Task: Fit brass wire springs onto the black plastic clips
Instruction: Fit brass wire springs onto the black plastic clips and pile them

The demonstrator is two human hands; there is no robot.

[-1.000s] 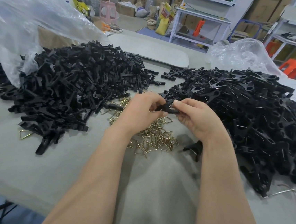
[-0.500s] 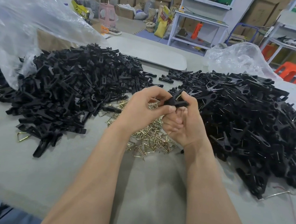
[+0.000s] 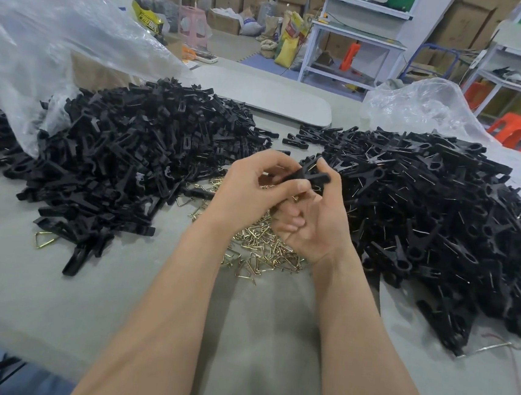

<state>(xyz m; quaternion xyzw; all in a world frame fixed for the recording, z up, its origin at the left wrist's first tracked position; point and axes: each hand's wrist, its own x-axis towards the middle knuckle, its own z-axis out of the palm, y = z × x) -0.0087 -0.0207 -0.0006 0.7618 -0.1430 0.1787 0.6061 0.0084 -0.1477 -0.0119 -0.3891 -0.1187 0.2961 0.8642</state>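
Both hands grip one black clip (image 3: 307, 177): left hand (image 3: 247, 193), right hand (image 3: 317, 222). Long axis roughly horizontal, right end tilted slightly up.

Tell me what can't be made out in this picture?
- Head view: whether a spring is on the held clip; the left hand and right hand grip it and cover its middle.
- Head view: part of the brass springs, hidden under both hands.
- Head view: the left pile, partly under the plastic bag and cut by the left edge.
- Head view: the right pile, cut by the right edge.
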